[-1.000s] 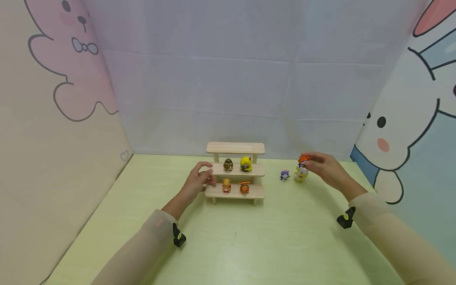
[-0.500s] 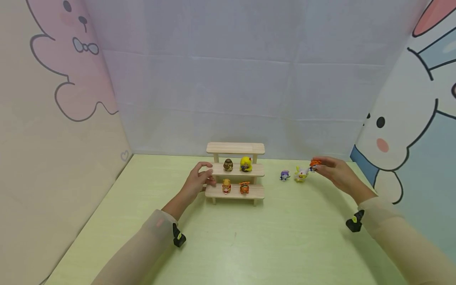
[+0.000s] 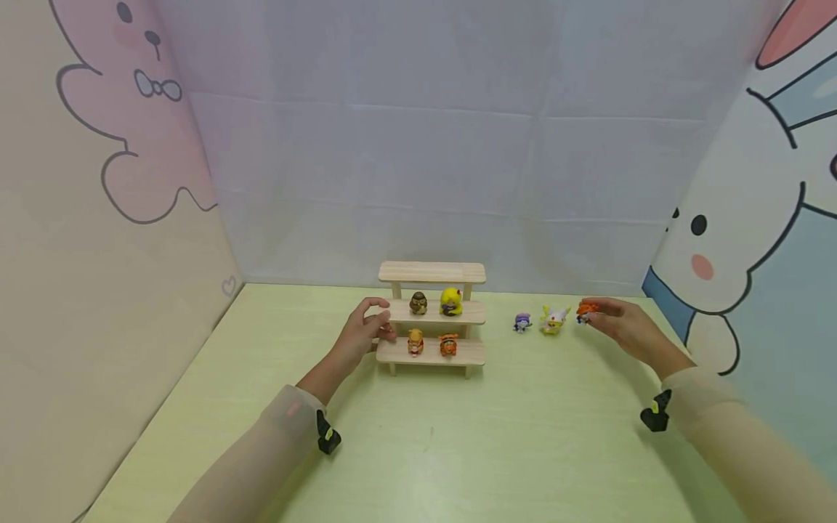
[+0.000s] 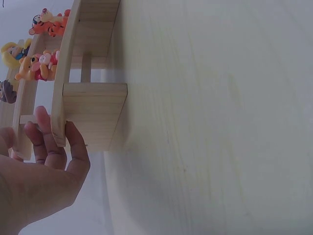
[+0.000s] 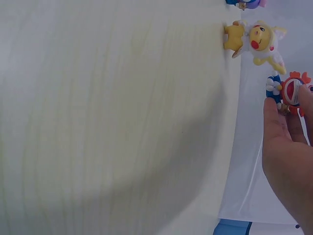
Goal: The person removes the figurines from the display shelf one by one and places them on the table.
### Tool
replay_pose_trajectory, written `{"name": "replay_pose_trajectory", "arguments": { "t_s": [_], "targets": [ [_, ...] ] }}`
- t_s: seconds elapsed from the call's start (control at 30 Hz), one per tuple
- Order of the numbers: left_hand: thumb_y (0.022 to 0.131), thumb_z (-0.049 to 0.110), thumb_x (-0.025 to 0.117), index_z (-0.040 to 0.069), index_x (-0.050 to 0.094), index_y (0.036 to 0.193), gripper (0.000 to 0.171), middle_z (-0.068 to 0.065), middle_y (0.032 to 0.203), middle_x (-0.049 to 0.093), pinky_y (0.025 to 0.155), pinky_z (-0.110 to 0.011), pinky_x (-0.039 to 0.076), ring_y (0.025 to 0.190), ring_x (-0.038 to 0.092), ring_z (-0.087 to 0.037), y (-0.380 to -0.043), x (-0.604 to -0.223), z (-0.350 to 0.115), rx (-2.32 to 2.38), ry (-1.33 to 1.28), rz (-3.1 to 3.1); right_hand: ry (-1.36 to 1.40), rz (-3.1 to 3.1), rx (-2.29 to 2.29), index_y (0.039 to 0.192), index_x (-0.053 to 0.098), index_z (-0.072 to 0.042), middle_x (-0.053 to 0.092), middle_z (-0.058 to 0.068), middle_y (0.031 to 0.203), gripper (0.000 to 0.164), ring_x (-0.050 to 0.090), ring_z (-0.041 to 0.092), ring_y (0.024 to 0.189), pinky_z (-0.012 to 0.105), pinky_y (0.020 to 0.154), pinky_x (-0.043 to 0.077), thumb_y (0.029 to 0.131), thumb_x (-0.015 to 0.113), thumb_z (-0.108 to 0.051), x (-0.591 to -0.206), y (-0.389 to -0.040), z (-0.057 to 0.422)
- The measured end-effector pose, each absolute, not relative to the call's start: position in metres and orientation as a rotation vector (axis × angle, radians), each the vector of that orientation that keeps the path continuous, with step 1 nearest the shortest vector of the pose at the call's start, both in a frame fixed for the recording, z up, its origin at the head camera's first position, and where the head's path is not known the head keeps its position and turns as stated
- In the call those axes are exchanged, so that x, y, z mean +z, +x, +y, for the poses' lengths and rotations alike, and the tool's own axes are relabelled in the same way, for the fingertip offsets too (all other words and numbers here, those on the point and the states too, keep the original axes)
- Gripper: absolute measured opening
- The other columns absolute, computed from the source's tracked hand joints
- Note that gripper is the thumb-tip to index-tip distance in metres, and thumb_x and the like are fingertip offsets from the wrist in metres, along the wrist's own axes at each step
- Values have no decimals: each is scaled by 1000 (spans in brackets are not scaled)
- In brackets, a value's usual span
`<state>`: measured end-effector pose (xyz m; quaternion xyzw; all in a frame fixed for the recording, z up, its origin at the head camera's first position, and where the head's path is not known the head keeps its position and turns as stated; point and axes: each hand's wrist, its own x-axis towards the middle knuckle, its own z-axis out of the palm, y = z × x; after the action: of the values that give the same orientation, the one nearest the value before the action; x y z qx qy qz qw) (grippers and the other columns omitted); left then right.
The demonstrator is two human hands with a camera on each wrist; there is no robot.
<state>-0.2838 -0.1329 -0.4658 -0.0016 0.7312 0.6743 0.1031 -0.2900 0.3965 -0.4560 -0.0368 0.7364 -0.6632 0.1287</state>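
My left hand [image 3: 356, 335] grips the left end of a three-tier wooden display stand [image 3: 432, 272], its fingers above and below the lowest board in the left wrist view. A Pooh figurine [image 3: 415, 342] and a Tigger figurine [image 3: 447, 344] stand on that board. The middle board bears a brown owl-like figurine [image 3: 418, 303] and a yellow-haired figurine [image 3: 450, 301]. Off to the right, my right hand [image 3: 624, 330] pinches an orange-red and blue figurine [image 5: 289, 91], held upright near the table's back. Just left of it stands a white-and-yellow Pikachu-like figurine [image 3: 553, 319].
A small purple-capped figurine [image 3: 522, 322] stands on the pale green table [image 3: 431, 450] between the stand and the Pikachu-like one. A pale cloth wall [image 3: 418, 167] closes off the back. Printed side panels rise left and right.
My right hand has carried the orange-red figurine from over the Pikachu-like one to the right and lower, toward the table. My left hand has stayed at the stand.
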Motion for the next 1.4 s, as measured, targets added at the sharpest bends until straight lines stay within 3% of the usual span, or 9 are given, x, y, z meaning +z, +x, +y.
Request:
{"name": "replay_pose_trajectory", "arguments": {
  "t_s": [0.4,0.67,1.23,1.4],
  "targets": [
    [110,28,52,18,47,139,31,-5,93,67,75,-41,53,89,72,-23,-285,-465,-134,1989,-8,2116,-68,2236,-1773,156,28,11,55,-7,130,58,60,-7,111,24,104,47,109,53,-10,-469,-294,398],
    [108,30,57,18,50,135,30,-3,90,65,74,-39,53,85,73,-18,-283,-464,-132,2000,-18,2143,-10,2221,-1789,155,30,10,58,-14,121,57,61,-7,106,19,96,50,108,55,-9,-484,-300,402],
    [110,27,54,15,48,140,33,-5,91,66,74,-40,53,87,73,-22,-283,-461,-133,2007,1,2099,23,2292,-1709,155,34,8,55,-2,130,56,59,-7,105,17,91,51,108,55,-13,-489,-303,395],
    [109,30,54,15,47,143,38,-4,92,66,74,-40,52,88,73,-21,-285,-466,-134,2004,1,2103,25,2291,-1709,155,33,8,55,-4,128,57,58,-6,104,17,91,51,108,55,-14,-490,-303,395]
  ]
}}
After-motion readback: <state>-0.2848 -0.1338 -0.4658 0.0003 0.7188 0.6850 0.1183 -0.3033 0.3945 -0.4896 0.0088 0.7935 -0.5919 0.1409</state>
